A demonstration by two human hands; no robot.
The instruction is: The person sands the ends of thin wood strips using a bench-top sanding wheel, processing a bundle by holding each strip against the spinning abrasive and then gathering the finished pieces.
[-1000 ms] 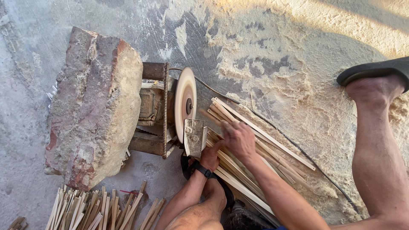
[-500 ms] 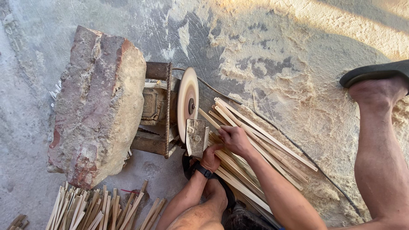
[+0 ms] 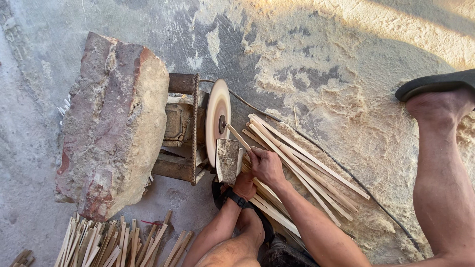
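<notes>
My right hand [image 3: 267, 165] grips a thin wooden stick [image 3: 238, 137] and holds its tip against the face of a pale round sanding disc [image 3: 216, 118]. My left hand [image 3: 243, 185], with a dark watch on the wrist, is curled just below a small metal rest plate [image 3: 228, 160] that stands in front of the disc. What its fingers hold is hidden. A fan of long wooden sticks [image 3: 311, 170] lies on the ground right beside and under my right hand.
A rusty motor frame [image 3: 180, 123] carries the disc and is weighted by a big brick-and-mortar block [image 3: 114, 123]. Another pile of sticks [image 3: 114, 244] lies bottom left. A cable [image 3: 297, 133] runs across sawdust-covered ground. My sandalled foot [image 3: 440, 99] rests at right.
My right hand has moved slightly toward the disc, and one stick now angles up to the disc's face. The view has shifted a little.
</notes>
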